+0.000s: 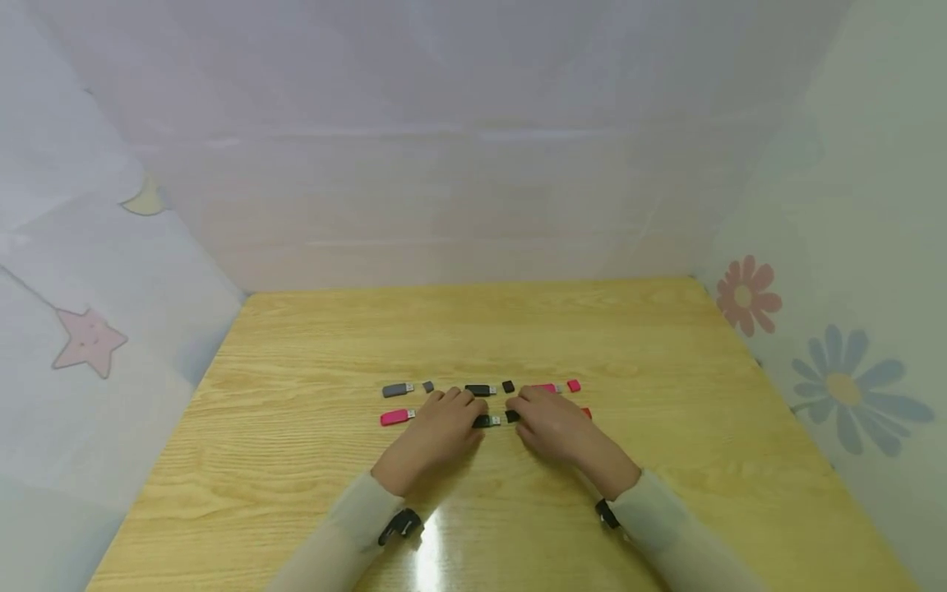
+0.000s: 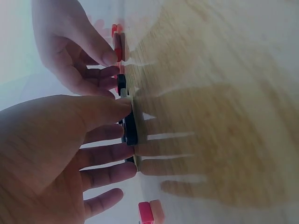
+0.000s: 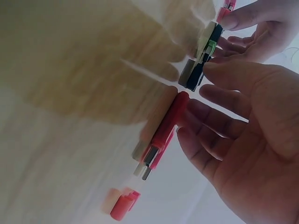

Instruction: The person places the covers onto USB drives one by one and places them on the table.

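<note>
In the head view my left hand (image 1: pixel 444 423) pinches a black USB stick (image 1: pixel 486 421) whose bare metal plug points right. Thumb and index finger lie along the sides of that USB stick (image 2: pixel 130 128) in the left wrist view; the other fingers are extended. My right hand (image 1: pixel 551 422) is just across from it, thumb and index finger at a small black cap (image 1: pixel 512 417). Cap and plug are close together and in line. Under the right hand's other fingers, a red USB stick (image 3: pixel 170 119) lies uncapped, partly hidden in the head view.
A back row holds a grey USB stick (image 1: pixel 395 390), a black one (image 1: pixel 479 390) and a pink one (image 1: pixel 543 387), with their caps to the right. Another pink USB stick (image 1: pixel 394 417) lies left of my left hand. The wooden table (image 1: pixel 296 460) meets pale walls.
</note>
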